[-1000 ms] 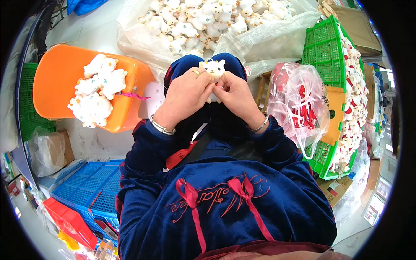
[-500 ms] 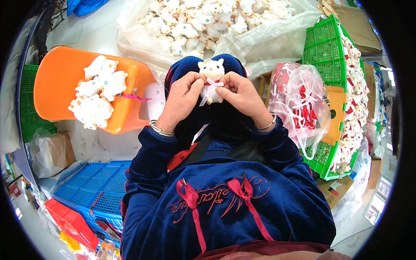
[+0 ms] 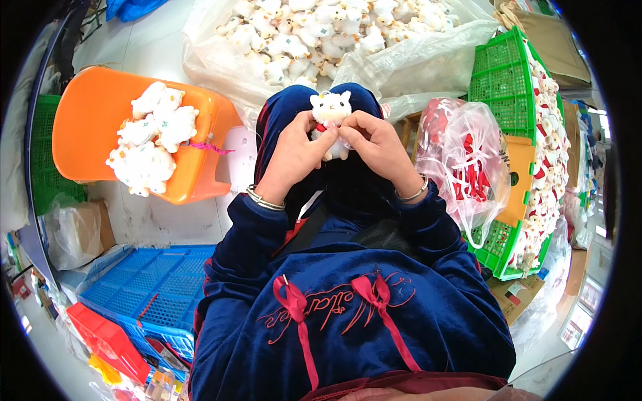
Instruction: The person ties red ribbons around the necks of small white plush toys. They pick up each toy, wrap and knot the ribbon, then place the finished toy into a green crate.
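A small white plush toy (image 3: 331,109) with pointed ears stands upright between my knees, facing up toward me. My left hand (image 3: 299,148) is closed around its left side, thumb pressed at the neck beside a bit of red. From the other side my right hand (image 3: 380,148) pinches a pale ribbon (image 3: 343,135) at the toy's neck between thumb and forefinger. The fingertips nearly meet there and cover most of the ribbon. The toy's feet show below my thumbs.
Several white plush toys lie on an orange stool (image 3: 83,127) at left. A large clear plastic bag (image 3: 408,73) of plush toys lies ahead. At right are a plastic bag of red ribbons (image 3: 471,167) and a green crate (image 3: 498,77); a blue crate (image 3: 134,274) sits lower left.
My left hand has shifted right and its thumb now covers the toy's neck. The ribbon's bow and hanging tail, visible before, are now mostly hidden. The toy has moved slightly right.
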Available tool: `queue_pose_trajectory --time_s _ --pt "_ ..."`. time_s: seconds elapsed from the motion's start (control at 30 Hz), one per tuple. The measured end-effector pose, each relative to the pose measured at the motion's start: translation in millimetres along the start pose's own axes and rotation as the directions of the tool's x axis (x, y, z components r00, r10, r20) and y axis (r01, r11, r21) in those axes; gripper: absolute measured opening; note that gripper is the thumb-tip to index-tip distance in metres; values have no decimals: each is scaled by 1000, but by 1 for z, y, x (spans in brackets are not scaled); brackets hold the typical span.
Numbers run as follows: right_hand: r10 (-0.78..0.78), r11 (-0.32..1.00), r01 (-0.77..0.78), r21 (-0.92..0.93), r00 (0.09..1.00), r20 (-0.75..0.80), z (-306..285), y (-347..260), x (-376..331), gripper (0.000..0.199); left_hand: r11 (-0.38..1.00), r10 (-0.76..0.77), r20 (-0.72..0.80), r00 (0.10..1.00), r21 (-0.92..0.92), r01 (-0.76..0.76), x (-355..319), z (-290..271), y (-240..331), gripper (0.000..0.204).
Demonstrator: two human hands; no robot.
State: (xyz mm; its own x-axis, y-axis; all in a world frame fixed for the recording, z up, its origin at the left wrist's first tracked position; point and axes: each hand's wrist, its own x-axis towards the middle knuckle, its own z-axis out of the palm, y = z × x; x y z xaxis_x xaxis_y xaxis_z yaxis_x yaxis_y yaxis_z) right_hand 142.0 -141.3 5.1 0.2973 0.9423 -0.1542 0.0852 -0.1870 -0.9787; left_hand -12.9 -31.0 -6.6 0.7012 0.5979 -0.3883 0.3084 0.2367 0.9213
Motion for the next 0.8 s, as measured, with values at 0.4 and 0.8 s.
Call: queue_pose_trajectory --time_s 0.4,0.8 --pt "-37 989 32 142 999 29 -3 11 9 14 978 101 -52 994 -180 -108 -7 9 -18 40" --pt "-56 995 61 83 997 -57 -1 15 1 22 952 238 -204 950 -147 -270 -13 -11 -30 26"
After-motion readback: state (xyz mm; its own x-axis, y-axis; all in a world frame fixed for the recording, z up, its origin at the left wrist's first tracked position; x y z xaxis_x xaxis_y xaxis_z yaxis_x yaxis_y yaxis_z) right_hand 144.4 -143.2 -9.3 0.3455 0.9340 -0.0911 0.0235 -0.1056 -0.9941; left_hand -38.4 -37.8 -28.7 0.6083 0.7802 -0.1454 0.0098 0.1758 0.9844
